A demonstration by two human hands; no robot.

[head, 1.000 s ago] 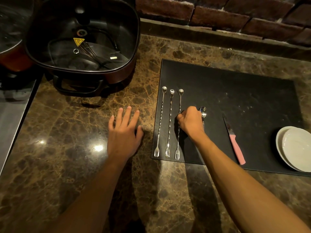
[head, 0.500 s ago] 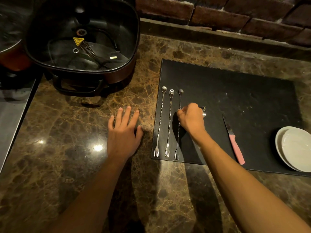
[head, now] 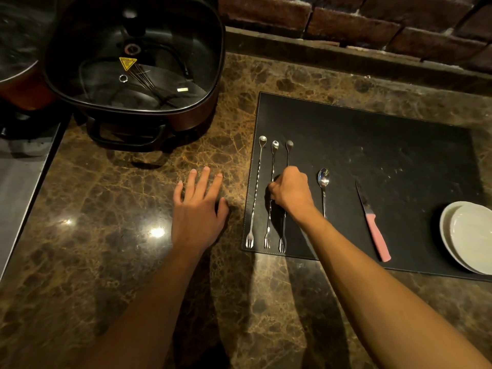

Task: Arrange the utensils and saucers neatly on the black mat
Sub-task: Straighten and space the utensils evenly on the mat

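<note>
A black mat (head: pixel 372 155) lies on the marble counter. Three long twisted stirrers sit side by side at its left edge, spoon ends far, fork ends near: left (head: pixel 256 193), middle (head: pixel 274 158) and right (head: pixel 288 153). My right hand (head: pixel 291 194) is curled over the middle and right ones, its fingertips pinched at the middle stirrer's stem. Just right of that hand lies a teaspoon (head: pixel 323 182), untouched. Further right are a pink-handled knife (head: pixel 375 233) and two stacked white saucers (head: pixel 468 235) at the mat's right edge. My left hand (head: pixel 198 209) rests flat on the counter, fingers apart.
A square electric pot with a glass lid (head: pixel 133 75) stands at the back left, with another pot (head: pixel 16 62) beside it. A metal surface (head: pixel 21 187) borders the counter on the left. A brick wall (head: pixel 346 25) runs along the back.
My right hand has shifted left off the teaspoon, which now lies uncovered on the mat, and has curled onto the stirrers. My left hand has stayed put.
</note>
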